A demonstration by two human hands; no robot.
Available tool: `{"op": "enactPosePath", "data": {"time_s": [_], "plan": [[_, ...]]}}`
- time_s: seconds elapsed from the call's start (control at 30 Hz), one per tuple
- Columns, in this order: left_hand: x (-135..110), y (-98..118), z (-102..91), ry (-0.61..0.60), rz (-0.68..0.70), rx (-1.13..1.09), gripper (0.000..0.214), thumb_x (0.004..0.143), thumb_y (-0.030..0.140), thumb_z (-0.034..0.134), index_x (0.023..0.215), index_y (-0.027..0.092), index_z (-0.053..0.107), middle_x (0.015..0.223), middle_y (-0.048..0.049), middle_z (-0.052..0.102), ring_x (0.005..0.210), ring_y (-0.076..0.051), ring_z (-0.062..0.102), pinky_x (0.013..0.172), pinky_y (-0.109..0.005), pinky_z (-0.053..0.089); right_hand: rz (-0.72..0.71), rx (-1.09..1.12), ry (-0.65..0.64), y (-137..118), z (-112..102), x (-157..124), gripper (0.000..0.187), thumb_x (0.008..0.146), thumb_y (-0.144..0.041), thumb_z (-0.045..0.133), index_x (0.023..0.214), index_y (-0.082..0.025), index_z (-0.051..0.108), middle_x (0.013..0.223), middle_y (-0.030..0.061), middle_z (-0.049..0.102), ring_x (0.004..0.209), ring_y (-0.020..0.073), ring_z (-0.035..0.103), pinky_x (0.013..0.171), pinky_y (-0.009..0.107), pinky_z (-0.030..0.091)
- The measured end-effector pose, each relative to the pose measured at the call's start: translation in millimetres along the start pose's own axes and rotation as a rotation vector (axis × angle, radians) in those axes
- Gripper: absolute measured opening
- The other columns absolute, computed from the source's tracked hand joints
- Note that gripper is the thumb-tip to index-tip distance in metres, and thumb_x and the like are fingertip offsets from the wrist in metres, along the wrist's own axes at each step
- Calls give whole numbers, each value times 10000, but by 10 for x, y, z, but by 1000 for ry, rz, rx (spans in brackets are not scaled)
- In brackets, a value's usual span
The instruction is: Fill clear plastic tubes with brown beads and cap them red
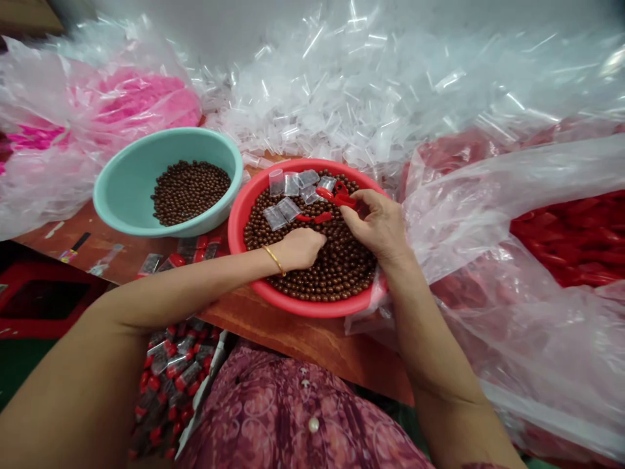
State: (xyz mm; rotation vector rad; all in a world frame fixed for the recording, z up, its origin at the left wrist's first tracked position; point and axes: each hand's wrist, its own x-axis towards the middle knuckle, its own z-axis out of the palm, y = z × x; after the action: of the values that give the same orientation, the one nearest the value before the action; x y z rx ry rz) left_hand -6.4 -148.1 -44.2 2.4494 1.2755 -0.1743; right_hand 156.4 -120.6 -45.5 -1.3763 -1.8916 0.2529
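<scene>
A red basin (312, 309) full of small brown balls (342, 277) stands on the table before me. My left hand (303, 247) rests low over the balls with its fingers curled closed, and what they hold, if anything, is hidden. To its right, my right hand (378, 221) pinches a red plastic cap (344, 199) above the balls near the basin's right side. Several clear plastic tubes (288, 208) lie on the balls at the back left. Another red plastic piece (319, 217) is between the tubes and my hands.
A pale green basin (105, 195) with more brown balls stands to the left. Clear tubes (342, 111) are heaped behind. Bags of red pieces (576, 241) lie right, and bagged pink pieces (141, 98) back left. Below the table edge, a box holds filled red-capped tubes (170, 384).
</scene>
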Motion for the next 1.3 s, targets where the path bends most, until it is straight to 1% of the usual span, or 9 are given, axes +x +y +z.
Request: {"op": "enactPosePath", "data": {"time_s": [0.1,0.23,0.3,0.4,0.67,0.93,1.03,1.17,1.3], "plan": [[124,-103,18,46,-1,-437,143,740,138,580,864,94,633,893,-103,687,848,-221,645,785,-327,497,35,82,56,2,-7,4,113,708,-294,559,764,-204,597,731,26,647,619,163,560,610,306,461],[57,-192,-58,62,105,-1139,178,707,126,618,879,123,570,872,-21,652,808,-116,604,812,-281,470,16,296,126,-1,-21,5,51,692,-259,527,706,-212,511,894,64,666,809,195,625,723,340,500],[-45,-200,-97,83,122,-1364,232,678,136,665,883,133,555,876,-5,640,823,-97,591,856,-288,448,-3,426,135,-11,-31,-6,61,676,-248,525,699,-215,479,952,76,666,882,209,633,785,368,501],[-202,-184,-128,112,103,-1557,331,652,146,711,944,143,555,909,-8,638,846,-96,590,886,-305,438,32,603,97,-36,-49,-37,106,647,-233,557,710,-218,473,857,45,663,781,187,638,746,370,510],[-342,-167,-134,201,121,-1577,364,656,150,731,991,125,591,983,-42,646,873,-110,581,844,-288,469,193,701,8,-143,-74,-28,192,618,-299,616,747,-229,493,683,-33,580,593,118,546,600,269,469],[-541,-82,-113,225,77,-1579,300,742,304,686,961,146,554,841,11,568,721,-73,552,706,-231,500,457,942,-315,-372,-199,-34,275,757,-494,514,821,-238,437,638,-53,518,397,77,443,379,213,361],[-626,-72,-82,195,50,-1580,298,755,341,662,947,148,541,811,15,551,674,-62,531,630,-198,473,323,806,-429,-466,-282,-94,257,741,-422,611,880,-237,500,566,-84,480,373,61,376,387,202,340],[-664,-78,-32,188,53,-1600,313,733,358,665,915,140,533,796,13,532,677,-68,511,603,-191,459,-26,601,-558,-517,-295,-126,248,729,-355,661,924,-207,619,822,15,651,730,145,599,700,281,481],[-664,-93,-6,159,71,-1576,285,718,329,676,883,137,546,777,19,509,668,-64,472,583,-181,443,-136,524,-628,-473,-241,-107,226,768,-365,626,918,-197,611,859,30,652,811,167,597,783,314,469]]}}
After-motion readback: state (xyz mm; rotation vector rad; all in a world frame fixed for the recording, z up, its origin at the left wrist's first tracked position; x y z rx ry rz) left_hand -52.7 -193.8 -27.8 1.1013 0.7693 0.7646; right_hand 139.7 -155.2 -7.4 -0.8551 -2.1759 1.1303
